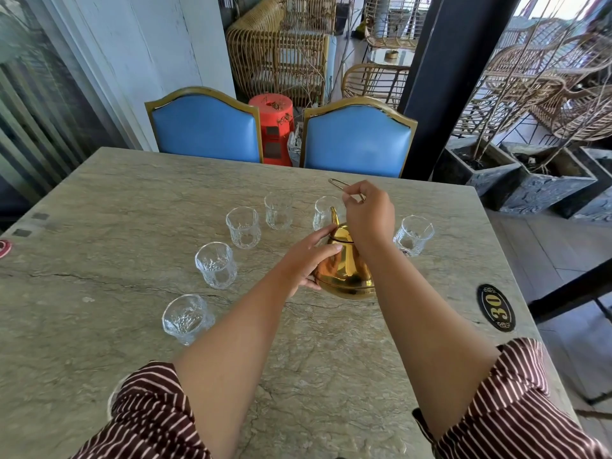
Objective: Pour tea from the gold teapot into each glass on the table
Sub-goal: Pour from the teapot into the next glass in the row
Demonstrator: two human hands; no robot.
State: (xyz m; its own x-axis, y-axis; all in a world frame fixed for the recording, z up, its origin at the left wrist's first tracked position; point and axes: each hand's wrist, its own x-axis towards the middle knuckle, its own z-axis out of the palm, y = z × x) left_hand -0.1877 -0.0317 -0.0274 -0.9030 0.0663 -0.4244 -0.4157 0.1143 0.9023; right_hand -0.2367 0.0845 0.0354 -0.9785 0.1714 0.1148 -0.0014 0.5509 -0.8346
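A gold teapot stands on the stone table, its spout pointing away towards the far glasses. My left hand rests against the pot's left side, fingers touching the lid. My right hand is above the pot, pinching its thin wire handle, which sticks up and back. Several clear cut glasses stand in an arc around the pot: one near left, one, one, one, one behind the spout, and one at right. All look empty.
Two blue chairs stand at the table's far edge, with a red stool between them. A black oval "30" plaque lies on the table at right. A dark pillar and stone planters stand beyond the right corner.
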